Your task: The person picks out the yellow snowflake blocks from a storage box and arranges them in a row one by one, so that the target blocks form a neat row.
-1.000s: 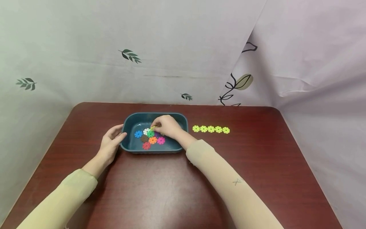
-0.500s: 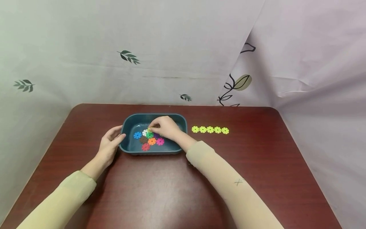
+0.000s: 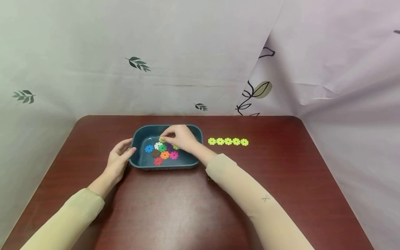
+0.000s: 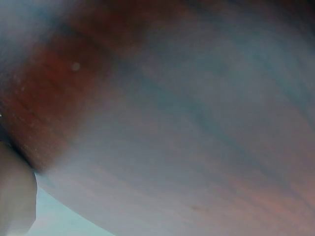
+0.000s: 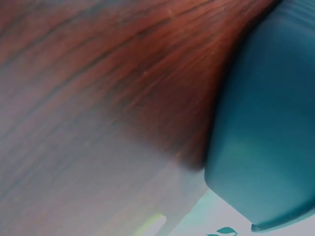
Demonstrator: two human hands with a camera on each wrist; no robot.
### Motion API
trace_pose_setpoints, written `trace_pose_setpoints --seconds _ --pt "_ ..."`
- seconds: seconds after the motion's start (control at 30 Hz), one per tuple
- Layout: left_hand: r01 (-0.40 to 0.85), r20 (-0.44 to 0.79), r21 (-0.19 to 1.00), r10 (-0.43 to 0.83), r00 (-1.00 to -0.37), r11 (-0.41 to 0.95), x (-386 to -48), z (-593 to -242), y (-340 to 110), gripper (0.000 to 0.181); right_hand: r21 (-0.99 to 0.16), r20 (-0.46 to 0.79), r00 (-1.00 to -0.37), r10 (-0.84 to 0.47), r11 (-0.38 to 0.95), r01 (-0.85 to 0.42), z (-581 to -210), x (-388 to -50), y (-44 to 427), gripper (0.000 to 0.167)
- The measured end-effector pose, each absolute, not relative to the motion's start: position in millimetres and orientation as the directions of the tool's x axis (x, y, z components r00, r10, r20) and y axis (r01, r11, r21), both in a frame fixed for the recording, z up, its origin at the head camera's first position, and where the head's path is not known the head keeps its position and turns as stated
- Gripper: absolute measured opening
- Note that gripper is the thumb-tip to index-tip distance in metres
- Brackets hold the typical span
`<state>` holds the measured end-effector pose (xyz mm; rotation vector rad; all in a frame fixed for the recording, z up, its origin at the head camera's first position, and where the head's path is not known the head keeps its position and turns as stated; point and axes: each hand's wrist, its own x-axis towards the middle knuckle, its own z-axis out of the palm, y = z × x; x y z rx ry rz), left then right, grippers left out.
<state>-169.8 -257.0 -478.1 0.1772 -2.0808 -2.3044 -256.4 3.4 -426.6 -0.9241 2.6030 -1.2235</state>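
In the head view, a dark blue plastic basin [image 3: 168, 166] sits on the table. My left hand [image 3: 117, 159] holds its left side, thumb over the rim and fingers along the outer wall. Over the basin, my right hand [image 3: 181, 137] pinches a yellow-green snowflake disc [image 3: 161, 139] between thumb and fingertips. Beneath lie several toothed discs, among them a blue disc [image 3: 149, 148], a green disc [image 3: 162, 148], an orange disc [image 3: 164, 155], a pink disc [image 3: 173, 155] and a red disc [image 3: 158, 161]. A purple disc and another yellow-green one are partly hidden by the right hand.
Right of the basin, several yellow-green discs [image 3: 228, 141] form a straight row on the dark red wooden table [image 3: 265, 166]. A pale cloth [image 3: 172, 52] with leaf prints hangs behind the table's far edge. The left wrist view is mostly blurred.
The right hand has shifted slightly left inside the basin with the pinched yellow-green disc, away from the disc pile. The left hand stays on the basin. The head view has shifted a little.
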Motion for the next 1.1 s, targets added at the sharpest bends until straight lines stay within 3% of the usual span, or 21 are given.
trace_pose_setpoints --seconds 0.67,1.1 --pt "-0.05 -0.062 0.993 -0.106 -0.992 -0.109 -170 -481 -258 0.029 -0.874 0.23 -0.902 -0.366 0.329 -0.357 -414 -252 54 0.011" --pt "-0.037 -0.049 0.991 -0.088 -0.995 -0.127 -170 -480 -258 0.029 -0.895 0.23 -0.944 -0.237 0.329 -0.301 -410 -250 98 0.01"
